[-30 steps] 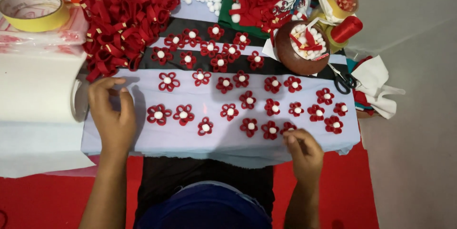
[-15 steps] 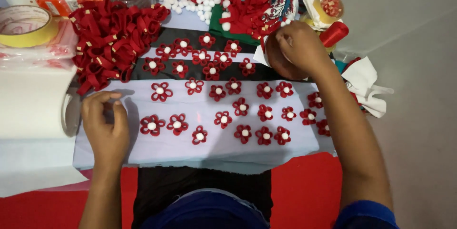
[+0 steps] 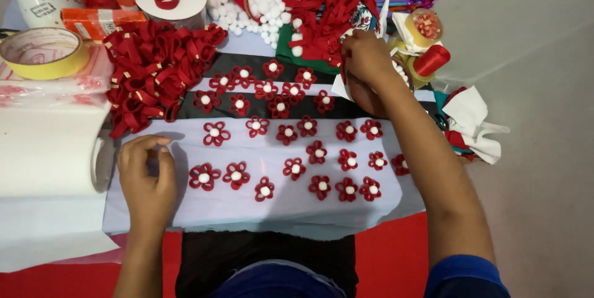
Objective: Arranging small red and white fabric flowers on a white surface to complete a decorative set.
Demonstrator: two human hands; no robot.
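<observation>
Head view: you look straight down over your two hands at a crowded craft spread.
Worktop [image 3: 544,87]: grey surface on your right side, bare beside the clutter.
White sheet [image 3: 278,202]: pale cloth or paper lying across your lap over a black strip, with the finished flowers on it.
Paper roll [image 3: 49,149]: big white roll lying at your left, just beside your left hand.
Ribbon loop pile [image 3: 154,72]: heap of red folded ribbon pieces, above your left hand.
Pompom heap [image 3: 260,1]: small white balls at the top middle, beside a tangle of red ribbon strips [image 3: 337,19].
Tape roll [image 3: 43,53]: yellowish ring at the far left.
Left hand [image 3: 147,177]: it rests on the sheet's left end, fingers curled loosely inward, thumb near the fingertips; you seem to hold nothing, though a tiny item would be hidden.
Right hand [image 3: 366,69]: stretched out to the top right, fingers bent down over a brown bowl [image 3: 365,103]; whether they grip anything you cannot tell.
Ribbon flowers [image 3: 291,134]: red, each with a white centre, in loose rows between your hands, the nearest just beside your left hand.
Thread spool [image 3: 431,60]: red, just right of your right hand.
</observation>
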